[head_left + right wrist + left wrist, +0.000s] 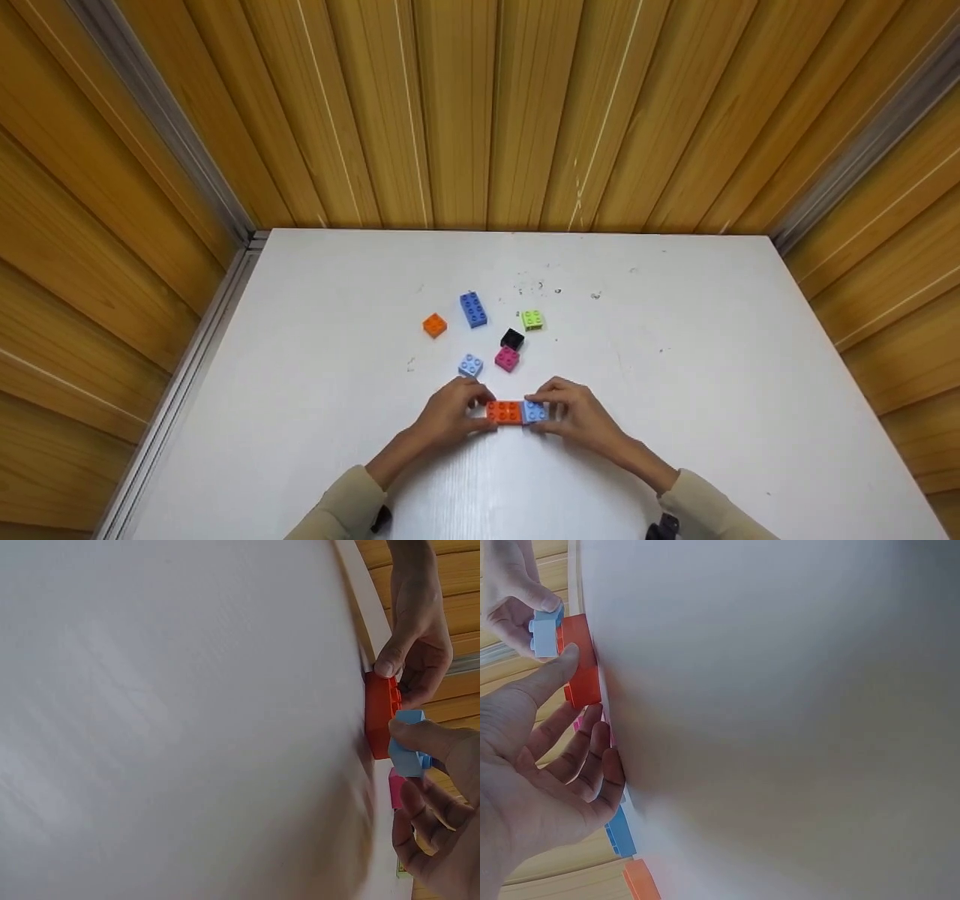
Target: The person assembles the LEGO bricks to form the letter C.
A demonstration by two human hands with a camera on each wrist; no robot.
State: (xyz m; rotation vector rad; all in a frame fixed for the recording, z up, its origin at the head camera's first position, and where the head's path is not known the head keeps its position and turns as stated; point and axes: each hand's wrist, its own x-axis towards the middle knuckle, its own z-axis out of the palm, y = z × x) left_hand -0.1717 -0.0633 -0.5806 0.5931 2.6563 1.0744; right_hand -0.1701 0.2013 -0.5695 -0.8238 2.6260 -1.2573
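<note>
Near the front of the white table, my left hand (452,412) pinches one end of a long orange-red toy brick (502,412) between thumb and fingers. The brick lies flat, studs up. At its right end my right hand (581,414) pinches a light blue square brick (534,411). In the right wrist view this light blue brick (407,754) sits higher than the orange-red brick (377,716) and overlaps its end. Whether the two are pressed fully together I cannot tell. Just beyond my left hand lies another light blue brick (470,365).
Farther back on the white table (300,360) lie a magenta brick (507,358) against a black brick (512,339), a lime green brick (532,320), a long blue brick (473,310) and a small orange brick (435,325). Wood-patterned walls (457,112) stand behind and at both sides.
</note>
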